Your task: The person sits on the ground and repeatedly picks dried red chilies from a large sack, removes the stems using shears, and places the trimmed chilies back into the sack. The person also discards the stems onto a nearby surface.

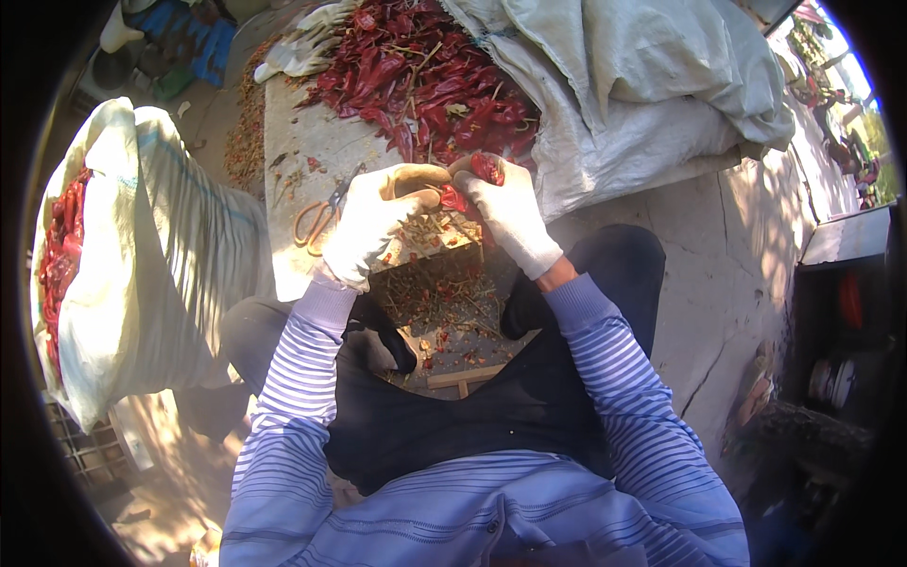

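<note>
Both my hands wear whitish knit work gloves with brown-stained fingertips. My right hand (506, 212) is closed around dried red chili peppers (487, 170), which show above its fingers and at its left side. With thumb and forefinger, my left hand (372, 216) pinches the stem end of a red pepper (455, 200) that juts from the right hand. Its exact grip is partly hidden. Scissors (319, 216) with orange-brown handles lie beside the left hand on a pale board (287, 184). Beyond both hands spreads a heap of dried red chili peppers (425, 78).
A large white woven sack (638, 142) lies at the heap's right. Another woven sack (184, 234), with red peppers at its mouth, stands left. A spare glove (305, 46) rests by the heap. Stem scraps (453, 298) litter the ground between my feet, near a wooden strip (464, 377).
</note>
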The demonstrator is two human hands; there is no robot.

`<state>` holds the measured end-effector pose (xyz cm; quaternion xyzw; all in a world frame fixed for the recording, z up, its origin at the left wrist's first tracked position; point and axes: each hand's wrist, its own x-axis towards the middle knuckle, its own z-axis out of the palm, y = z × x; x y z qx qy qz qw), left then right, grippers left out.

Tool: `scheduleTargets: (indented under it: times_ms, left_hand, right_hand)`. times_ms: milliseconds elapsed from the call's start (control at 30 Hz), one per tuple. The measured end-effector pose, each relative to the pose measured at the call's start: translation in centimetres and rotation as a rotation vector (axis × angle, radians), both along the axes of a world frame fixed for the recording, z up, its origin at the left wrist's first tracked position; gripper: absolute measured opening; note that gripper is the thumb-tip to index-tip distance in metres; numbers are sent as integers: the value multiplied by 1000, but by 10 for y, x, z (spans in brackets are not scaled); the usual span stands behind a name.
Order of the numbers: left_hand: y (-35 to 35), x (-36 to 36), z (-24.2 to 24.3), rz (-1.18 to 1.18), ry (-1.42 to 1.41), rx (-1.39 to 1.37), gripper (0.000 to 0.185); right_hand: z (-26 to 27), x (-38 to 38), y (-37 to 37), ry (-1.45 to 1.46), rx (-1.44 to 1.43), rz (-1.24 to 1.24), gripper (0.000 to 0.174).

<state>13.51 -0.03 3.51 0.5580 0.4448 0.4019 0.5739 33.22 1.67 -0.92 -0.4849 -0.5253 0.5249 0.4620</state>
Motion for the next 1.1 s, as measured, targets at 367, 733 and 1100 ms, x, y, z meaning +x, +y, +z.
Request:
scheduleTargets:
  times_ms: [367, 733, 1100]
  left_hand:
    - [-4, 1, -3, 115, 103, 199, 21]
    - [-6, -2, 7, 96, -45, 106, 19]
    - [-8, -4, -1, 95, 228, 396, 20]
  right_hand:
    - [9, 5, -10, 308, -223, 200, 22]
    - [42, 3, -20, 179, -204, 266, 15]
    - [42, 6, -20, 102, -213, 301, 14]
